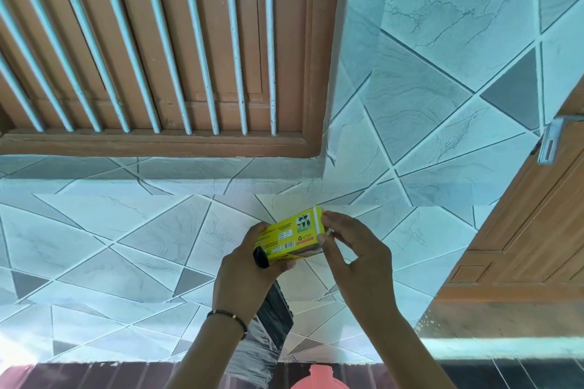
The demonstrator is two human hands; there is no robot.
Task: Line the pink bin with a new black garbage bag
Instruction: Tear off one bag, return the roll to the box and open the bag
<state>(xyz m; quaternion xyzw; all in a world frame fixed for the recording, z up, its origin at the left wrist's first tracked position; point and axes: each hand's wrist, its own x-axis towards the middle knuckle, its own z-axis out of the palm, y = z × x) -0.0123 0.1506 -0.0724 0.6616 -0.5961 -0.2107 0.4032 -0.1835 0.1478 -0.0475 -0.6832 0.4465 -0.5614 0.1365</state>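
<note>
I hold a small yellow box of garbage bags (292, 232) up in front of a tiled wall. My left hand (245, 275) grips its left end from below, and a black roll end shows by the thumb. My right hand (350, 249) pinches the box's right end with its fingertips. A black garbage bag (268, 338) hangs folded in a long strip from under the box, between my forearms. Only the top edge of the pink bin (319, 380) shows, at the bottom of the view, just right of the bag's lower end.
A grey and white tiled wall (126, 246) fills the view. A brown wooden window with pale bars (177, 50) sits at upper left. A brown wooden door (534, 230) with a metal hinge (551, 142) stands at right. Dark floor tiles (505, 376) run along the bottom.
</note>
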